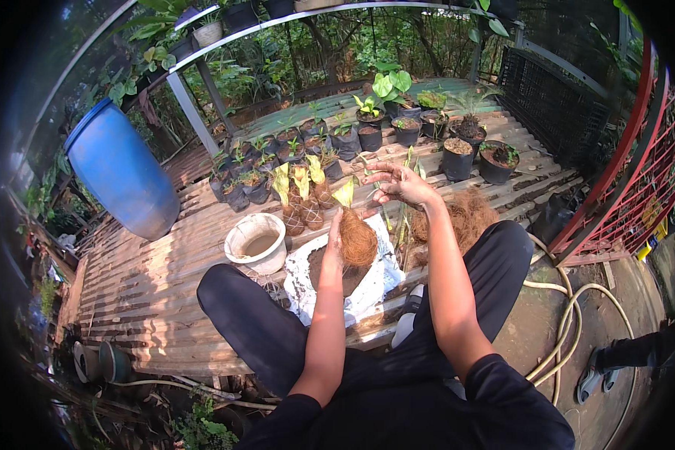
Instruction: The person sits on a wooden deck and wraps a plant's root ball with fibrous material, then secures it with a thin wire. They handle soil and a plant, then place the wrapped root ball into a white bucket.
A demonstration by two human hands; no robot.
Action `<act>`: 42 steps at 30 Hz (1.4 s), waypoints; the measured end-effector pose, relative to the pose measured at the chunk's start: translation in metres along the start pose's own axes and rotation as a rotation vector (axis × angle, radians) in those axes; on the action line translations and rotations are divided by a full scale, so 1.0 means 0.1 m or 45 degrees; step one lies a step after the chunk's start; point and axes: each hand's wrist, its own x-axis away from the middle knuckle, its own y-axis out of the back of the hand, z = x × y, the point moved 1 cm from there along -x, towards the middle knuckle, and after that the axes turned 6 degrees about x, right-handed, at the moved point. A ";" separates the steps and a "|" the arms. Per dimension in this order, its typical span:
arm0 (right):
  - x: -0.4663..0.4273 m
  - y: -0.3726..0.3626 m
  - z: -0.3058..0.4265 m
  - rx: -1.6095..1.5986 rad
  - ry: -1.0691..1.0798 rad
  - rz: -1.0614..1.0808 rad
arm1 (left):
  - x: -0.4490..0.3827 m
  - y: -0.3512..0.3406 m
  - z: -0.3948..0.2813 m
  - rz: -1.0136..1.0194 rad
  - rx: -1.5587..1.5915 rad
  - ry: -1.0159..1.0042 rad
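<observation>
My left hand (pixel 336 239) holds a ball of brown coconut fiber (pixel 358 239) with a yellow-green leafy shoot (pixel 344 193) rising from its top. Below it lies a white sack (pixel 304 284) with its rim folded down around dark soil (pixel 320 270). My right hand (pixel 399 185), soiled and with spread fingers, is raised to the right of the shoot and holds nothing that shows. Loose coconut fiber (pixel 472 216) is heaped beyond my right forearm. Several wrapped root balls with yellowish leaves (pixel 312 214) stand upright left of the held one. A whitish pot (pixel 256 242) of murky water stands left of the sack.
Potted plants (pixel 458 160) and small seedlings in black bags (pixel 256 191) stand across the corrugated sheet (pixel 163 298). A blue drum (pixel 124 171) leans at left. A red metal grille (pixel 624 185) and a hose (pixel 574 298) are at right, near another person's sandaled foot (pixel 589 382).
</observation>
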 end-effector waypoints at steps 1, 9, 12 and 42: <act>0.01 0.00 -0.01 -0.007 0.002 -0.069 | 0.01 -0.01 0.03 -0.053 -0.009 -0.033; -0.04 0.89 -0.89 0.454 -0.249 -0.968 | 0.02 0.49 -0.15 -0.424 -0.100 -0.135; 0.04 1.17 -1.32 0.845 -0.463 -1.076 | 0.13 0.44 -0.23 -0.470 -0.106 -0.198; -0.20 0.64 -1.23 0.625 -0.206 -0.572 | 0.40 0.50 -0.55 -0.492 -0.180 -0.281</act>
